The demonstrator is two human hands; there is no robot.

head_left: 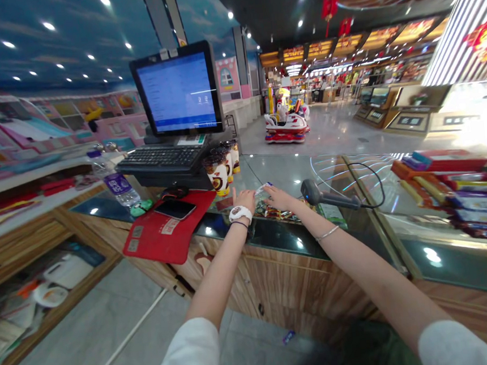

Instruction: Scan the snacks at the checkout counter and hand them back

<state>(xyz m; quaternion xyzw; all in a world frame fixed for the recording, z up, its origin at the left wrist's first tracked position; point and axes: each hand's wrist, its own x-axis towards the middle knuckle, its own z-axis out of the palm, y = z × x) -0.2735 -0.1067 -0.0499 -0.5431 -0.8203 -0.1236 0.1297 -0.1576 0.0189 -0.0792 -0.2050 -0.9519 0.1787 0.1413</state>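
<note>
My left hand, with a white watch at the wrist, rests low over the glass counter, its thumb apart from the fingers. Close beside it, my right hand has its fingertips closed on a small white-and-purple wrapped packet. Several shiny wrapped sweets lie on the counter under and beside my hands. A handheld barcode scanner lies to the right of my right hand. Left of my left hand, patterned paper cups with dark contents stand in a row.
A monitor and keyboard stand at the left, above a red mat holding a phone. A water bottle stands beside them. Boxed snacks lie right. A purple wrapper is on the floor.
</note>
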